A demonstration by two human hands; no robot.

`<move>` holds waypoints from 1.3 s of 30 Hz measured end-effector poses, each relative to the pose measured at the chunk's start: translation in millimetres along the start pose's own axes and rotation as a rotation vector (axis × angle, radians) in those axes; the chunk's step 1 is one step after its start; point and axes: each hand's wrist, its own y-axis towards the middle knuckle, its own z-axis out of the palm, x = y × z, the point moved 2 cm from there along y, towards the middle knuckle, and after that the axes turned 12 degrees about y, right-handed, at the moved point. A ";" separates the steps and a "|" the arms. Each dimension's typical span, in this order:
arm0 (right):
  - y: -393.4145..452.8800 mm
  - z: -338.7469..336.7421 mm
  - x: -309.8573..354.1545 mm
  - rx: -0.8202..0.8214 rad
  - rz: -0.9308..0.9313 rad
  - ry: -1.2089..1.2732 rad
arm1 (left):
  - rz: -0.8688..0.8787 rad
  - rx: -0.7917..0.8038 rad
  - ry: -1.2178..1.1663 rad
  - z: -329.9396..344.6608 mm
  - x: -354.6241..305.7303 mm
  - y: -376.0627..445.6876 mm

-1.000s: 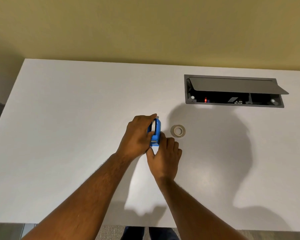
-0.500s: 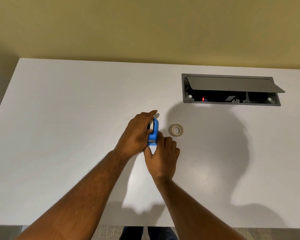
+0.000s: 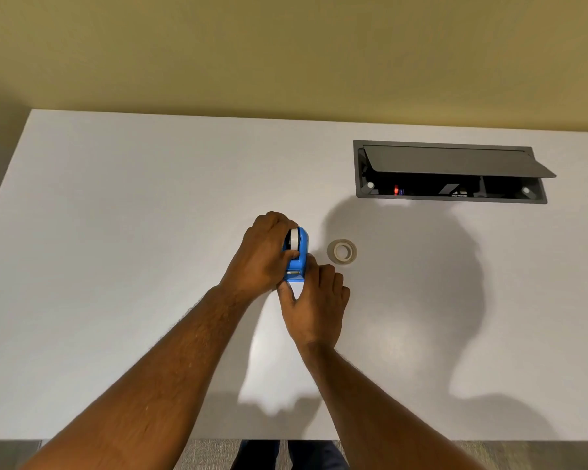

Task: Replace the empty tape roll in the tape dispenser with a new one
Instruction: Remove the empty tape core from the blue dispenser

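Little has moved: left hand (image 3: 263, 254) is still gripping the dispenser (image 3: 297, 256) at frame centre, right hand (image 3: 314, 300) pinching its near end; a roll (image 3: 342, 252) is lying just right.

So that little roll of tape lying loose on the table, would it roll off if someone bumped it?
Probably not. The tape roll lies flat on its side on the table, so a nudge would likely slide it, not roll it. It looks small and hollow, so probably light. Stood on edge, it could well roll.

A white surface (image 3: 116, 266) meets a yellow-beige wall (image 3: 286, 45) at its far edge. Beyond and right of the hands, a grey cable box (image 3: 450, 198) sits recessed, lid (image 3: 455, 161) propped open. Grey carpet (image 3: 204, 456) shows below the near edge.
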 end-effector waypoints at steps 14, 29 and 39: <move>0.8 -1.0 0.8 0.007 0.005 0.004 | -0.140 -0.011 -0.155 -12.0 -3.4 -16.6; -9.3 -39.0 5.3 0.001 0.171 0.601 | -0.295 -0.147 -0.501 -25.5 1.3 -75.7; -22.5 -55.2 65.7 0.112 0.302 0.944 | -0.236 -0.173 -0.437 -22.3 3.7 -100.3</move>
